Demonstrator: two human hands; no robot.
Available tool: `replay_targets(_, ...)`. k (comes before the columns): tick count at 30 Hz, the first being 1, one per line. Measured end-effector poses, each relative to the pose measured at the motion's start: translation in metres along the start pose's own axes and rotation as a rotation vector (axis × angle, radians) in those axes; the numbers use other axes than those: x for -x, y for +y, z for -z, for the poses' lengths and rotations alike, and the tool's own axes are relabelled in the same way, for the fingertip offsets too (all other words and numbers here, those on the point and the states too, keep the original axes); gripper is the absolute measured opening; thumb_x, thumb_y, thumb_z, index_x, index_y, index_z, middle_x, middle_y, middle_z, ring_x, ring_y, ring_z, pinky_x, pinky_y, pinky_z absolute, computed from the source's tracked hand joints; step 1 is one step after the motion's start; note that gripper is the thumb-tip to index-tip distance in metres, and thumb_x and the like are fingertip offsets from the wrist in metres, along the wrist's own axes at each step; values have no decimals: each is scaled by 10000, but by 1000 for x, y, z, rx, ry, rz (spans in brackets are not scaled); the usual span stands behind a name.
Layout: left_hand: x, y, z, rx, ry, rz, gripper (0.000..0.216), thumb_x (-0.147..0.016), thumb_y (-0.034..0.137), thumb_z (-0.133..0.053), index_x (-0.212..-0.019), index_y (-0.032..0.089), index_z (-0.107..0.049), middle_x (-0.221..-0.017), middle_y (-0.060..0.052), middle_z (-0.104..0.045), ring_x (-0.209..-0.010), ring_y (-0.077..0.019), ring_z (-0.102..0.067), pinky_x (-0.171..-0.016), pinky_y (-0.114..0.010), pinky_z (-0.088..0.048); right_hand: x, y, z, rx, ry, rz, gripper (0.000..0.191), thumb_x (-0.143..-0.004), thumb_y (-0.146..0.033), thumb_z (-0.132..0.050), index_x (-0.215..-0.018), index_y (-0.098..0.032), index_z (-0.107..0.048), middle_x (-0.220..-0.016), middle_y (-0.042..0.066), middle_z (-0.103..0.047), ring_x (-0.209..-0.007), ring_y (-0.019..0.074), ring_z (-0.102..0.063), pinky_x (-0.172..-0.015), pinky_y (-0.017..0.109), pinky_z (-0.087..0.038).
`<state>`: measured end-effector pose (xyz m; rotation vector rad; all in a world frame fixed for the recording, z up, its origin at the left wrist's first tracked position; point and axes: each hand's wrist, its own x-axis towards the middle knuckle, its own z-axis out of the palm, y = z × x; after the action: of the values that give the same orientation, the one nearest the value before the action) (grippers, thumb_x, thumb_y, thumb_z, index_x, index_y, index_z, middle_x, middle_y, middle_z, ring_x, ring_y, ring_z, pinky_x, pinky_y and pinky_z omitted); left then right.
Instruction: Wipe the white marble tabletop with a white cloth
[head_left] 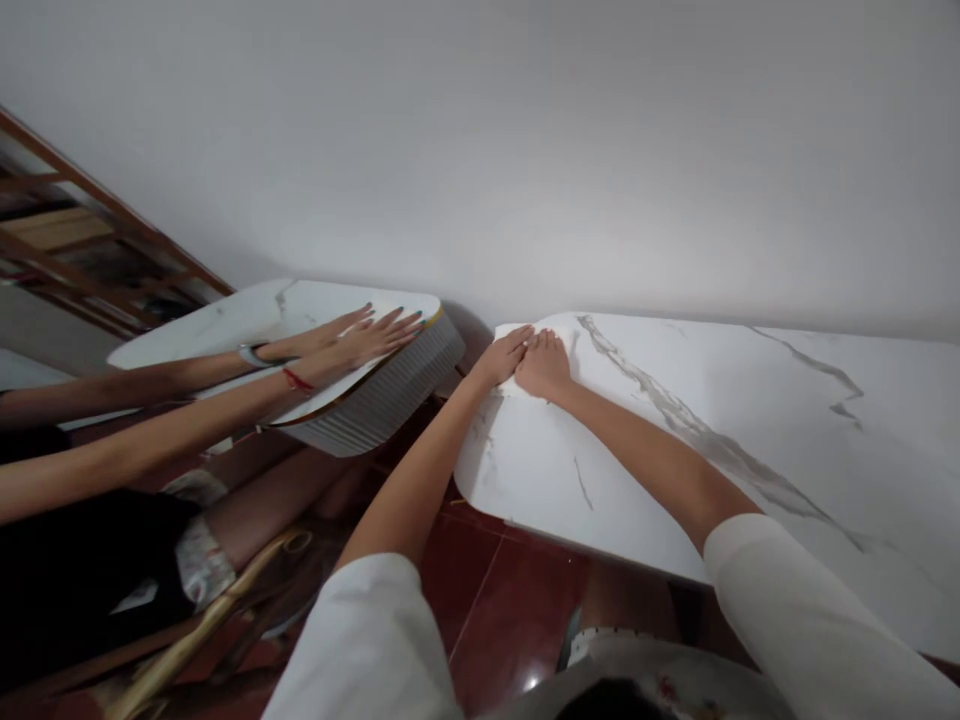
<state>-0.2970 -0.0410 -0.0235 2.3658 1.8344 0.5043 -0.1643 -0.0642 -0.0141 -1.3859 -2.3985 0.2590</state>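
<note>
Both my hands press down side by side on a thin white cloth (512,388) at the far left corner of a white marble-patterned tabletop (675,375). My left hand (502,358) has its fingers together, their tips touching my right hand. My right hand (544,364) bears on the cloth with its fingers close together and slightly bent. Under my palms most of the cloth is hidden, and whether it is cloth or paper is hard to tell.
To the left, another person's hands (375,337) lie flat on a second marble-patterned top (247,310) with a ribbed side (382,400). A pale wall (525,150) stands behind both. A wooden chair (217,610) and wooden shelves (75,230) are at the left, above red floor tiles (480,570).
</note>
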Motion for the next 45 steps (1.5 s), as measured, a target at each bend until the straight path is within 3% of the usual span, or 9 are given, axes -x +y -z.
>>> replay_targets(9, -91, 13, -14, -30, 33, -31, 435, -899, 204, -272, -1276, 146, -482, -1374, -66, -482, -1253, -169, -444, -1059, -292, -319, -63, 68, 10, 82, 33, -3, 565, -902, -228, -292, -1379, 76, -284, -1451, 245, -308, -1355, 298, -241, -1089, 402, -142)
replay_targets(15, -127, 47, -33, -65, 23, -102, 389, -897, 174, -296, -1197, 140, -540, -1306, -77, -545, -1222, -171, -478, -1041, -282, -341, -58, 112, 28, 100, 73, -59, 507, -904, -213, -284, -1341, 31, -367, -1407, 238, -382, -1302, 290, -327, -1061, 412, -199)
replay_targets(19, -126, 74, -46, -66, 35, -211, 426, -905, 179, -275, -1262, 78, -484, -1382, -120, -462, -1297, -175, -399, -1095, -307, -280, -33, 129, 37, 137, 93, -115, 524, -906, -210, -276, -1363, 42, -330, -1426, 236, -356, -1329, 299, -287, -1071, 415, -183)
replay_targets(23, -97, 92, -46, -51, 7, -320, 455, -899, 186, -282, -1313, 72, -432, -1429, -113, -395, -1348, -171, -320, -1130, -350, -237, 4, 124, 37, 143, 128, -157, 543, -905, -222, -278, -1375, 50, -307, -1446, 240, -323, -1350, 320, -256, -1073, 445, -183)
replay_targets(27, -53, 97, -38, -39, -7, -302, 465, -897, 207, -282, -1329, 109, -423, -1443, -89, -374, -1353, -156, -310, -1137, -343, -238, 40, 99, 33, 134, 135, -144, 558, -893, -235, -308, -1367, 60, -320, -1440, 256, -322, -1349, 340, -257, -1074, 475, -176)
replay_targets(34, 50, 91, -18, -87, 13, -248, 488, -904, 249, -252, -1344, 102, -403, -1448, -93, -371, -1362, -162, -289, -1141, -365, -231, 103, 33, 28, 94, 78, -29, 603, -877, -259, -323, -1364, 96, -308, -1450, 270, -290, -1356, 360, -232, -1090, 475, -170)
replay_targets(38, 111, 101, -8, -120, 26, -166, 505, -900, 252, -223, -1359, 119, -385, -1447, -79, -378, -1357, -161, -300, -1133, -374, -245, 144, 6, 33, 39, 38, 61, 620, -865, -267, -343, -1363, 100, -305, -1448, 264, -301, -1359, 344, -234, -1105, 457, -164)
replay_targets(41, 141, 122, -8, -152, 33, -104, 515, -894, 243, -219, -1359, 89, -381, -1446, -101, -376, -1355, -178, -302, -1130, -380, -248, 173, 3, 40, 5, 16, 114, 610, -862, -256, -344, -1361, 93, -313, -1452, 255, -300, -1364, 330, -228, -1111, 450, -163)
replay_targets(45, 154, 158, -18, -186, 50, -106, 510, -890, 222, -233, -1355, 75, -380, -1435, -118, -390, -1354, -196, -305, -1125, -394, -258, 203, 21, 52, 23, 6, 147, 594, -860, -253, -337, -1375, 43, -329, -1462, 212, -312, -1366, 310, -233, -1113, 443, -168)
